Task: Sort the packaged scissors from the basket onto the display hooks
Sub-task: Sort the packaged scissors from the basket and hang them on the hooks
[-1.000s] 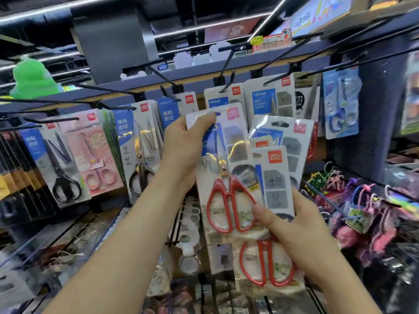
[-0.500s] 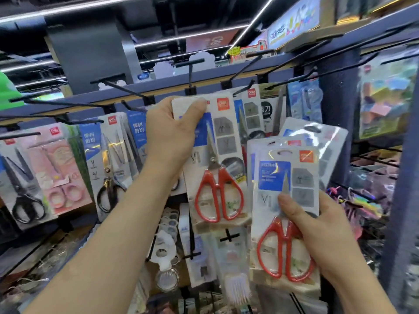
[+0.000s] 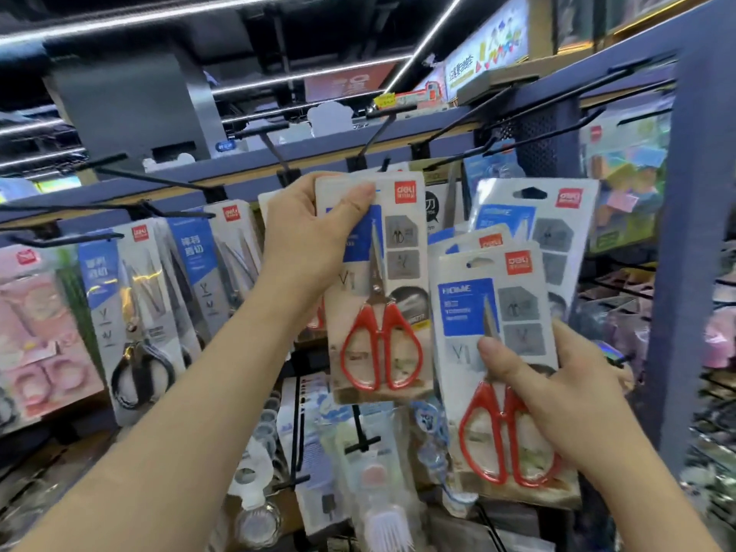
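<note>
L hand [image 3: 306, 233] pinches scissors pack [image 3: 378, 288] top, upright, blades up; R hand [image 3: 557, 400] grips pack stack [image 3: 470, 308], upright too.

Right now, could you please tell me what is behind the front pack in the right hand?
Behind the front pack, the right hand holds at least two more: a low pack peeking and a taller pack. Their scissors are covered.

Hook prong [image 3: 376, 139] free — hung packs [image 3: 135, 312] beside.
</note>
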`<state>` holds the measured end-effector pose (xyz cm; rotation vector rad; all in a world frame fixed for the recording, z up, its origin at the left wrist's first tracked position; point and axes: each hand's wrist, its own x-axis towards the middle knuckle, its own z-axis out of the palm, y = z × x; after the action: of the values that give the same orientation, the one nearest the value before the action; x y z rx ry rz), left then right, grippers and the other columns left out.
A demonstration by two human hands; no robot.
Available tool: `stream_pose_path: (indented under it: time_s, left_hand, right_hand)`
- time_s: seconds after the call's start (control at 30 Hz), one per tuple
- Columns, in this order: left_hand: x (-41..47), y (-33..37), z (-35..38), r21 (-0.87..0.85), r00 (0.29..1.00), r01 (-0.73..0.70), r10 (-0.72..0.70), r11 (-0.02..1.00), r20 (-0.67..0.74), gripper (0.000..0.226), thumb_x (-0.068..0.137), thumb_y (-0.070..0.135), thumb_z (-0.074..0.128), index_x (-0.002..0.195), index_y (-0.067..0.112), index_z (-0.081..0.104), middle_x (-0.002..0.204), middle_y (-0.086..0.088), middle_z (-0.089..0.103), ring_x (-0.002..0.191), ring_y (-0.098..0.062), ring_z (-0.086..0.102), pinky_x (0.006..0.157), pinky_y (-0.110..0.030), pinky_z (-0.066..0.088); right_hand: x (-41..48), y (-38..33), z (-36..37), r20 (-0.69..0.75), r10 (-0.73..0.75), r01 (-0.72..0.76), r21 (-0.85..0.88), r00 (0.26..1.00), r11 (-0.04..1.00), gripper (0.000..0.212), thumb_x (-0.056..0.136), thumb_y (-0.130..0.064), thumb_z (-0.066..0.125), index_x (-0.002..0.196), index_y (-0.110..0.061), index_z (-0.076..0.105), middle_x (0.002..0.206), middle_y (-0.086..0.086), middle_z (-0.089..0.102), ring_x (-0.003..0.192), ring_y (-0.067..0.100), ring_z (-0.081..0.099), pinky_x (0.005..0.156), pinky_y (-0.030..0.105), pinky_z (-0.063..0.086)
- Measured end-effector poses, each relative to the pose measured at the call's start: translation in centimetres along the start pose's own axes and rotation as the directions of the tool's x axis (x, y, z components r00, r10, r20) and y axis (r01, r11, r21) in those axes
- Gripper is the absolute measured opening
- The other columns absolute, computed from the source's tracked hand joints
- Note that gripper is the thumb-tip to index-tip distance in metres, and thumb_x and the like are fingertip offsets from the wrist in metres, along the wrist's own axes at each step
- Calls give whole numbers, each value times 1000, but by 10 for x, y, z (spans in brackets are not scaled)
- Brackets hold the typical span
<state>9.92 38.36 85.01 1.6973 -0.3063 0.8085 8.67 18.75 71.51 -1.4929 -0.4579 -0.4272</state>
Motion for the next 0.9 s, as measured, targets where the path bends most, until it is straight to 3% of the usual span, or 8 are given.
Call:
stream_pose_path:
  time_s: [0.17, 0.3, 0.5, 0.63, 0.77, 0.9]
  left_hand:
    - [4, 6, 12, -39, 998, -51, 50, 998, -32, 7, 93, 17, 66, 87, 18, 66, 83, 3, 77, 78, -14, 75, 61, -25, 58]
    - [1, 13, 4, -12, 996, -80, 80, 997, -30, 5, 93, 20, 66, 89, 17, 66, 89, -1, 77, 83, -17, 75, 68, -34, 61]
    - [-5, 7, -48, 129, 941, -195, 223, 972, -256, 2, 92, 24, 69, 91, 24, 67, 89, 1, 75, 88, -23, 73, 79, -47, 60]
    - [10, 0, -57, 147, 954, -117, 153, 982, -258, 4, 92, 26, 68, 89, 25, 70, 89, 1, 76, 91, -27, 72, 81, -52, 58]
    - [16, 0, -57, 124, 984, -55, 75, 991, -162, 9, 97, 25, 60, 92, 22, 67, 91, 1, 77, 89, -22, 73, 76, -42, 60]
    - [23, -2, -58, 142, 995, 39, -27, 989, -91, 14, 103, 23, 48, 94, 25, 58, 102, -7, 73, 95, -26, 72, 83, -46, 59]
  right_hand:
    - [10, -1, 3, 6, 62, -62, 175, 998, 983, 20, 75, -25, 69, 95, -24, 72, 85, -18, 77, 78, -4, 71, 63, 6, 49]
    - [12, -1, 1, 12, 66, -67, 152, 998, 986, 19, 75, -26, 69, 94, -29, 72, 85, -20, 76, 78, -5, 71, 62, 5, 49]
    - [3, 3, 10, 69, 79, -88, 134, 994, 987, 23, 72, -32, 70, 95, -29, 74, 90, -18, 77, 84, -2, 72, 67, 8, 52]
    - [1, 2, 25, 131, 78, -96, 140, 988, 986, 24, 73, -34, 70, 96, -30, 74, 93, -18, 77, 89, -1, 72, 75, 11, 54]
    - [2, 2, 35, 170, 72, -103, 181, 983, 978, 21, 74, -33, 69, 94, -31, 74, 94, -17, 77, 90, 1, 72, 77, 15, 55]
    - [3, 3, 43, 171, 57, -94, 218, 984, 971, 21, 74, -31, 69, 95, -29, 74, 94, -16, 77, 89, 1, 72, 71, 11, 53]
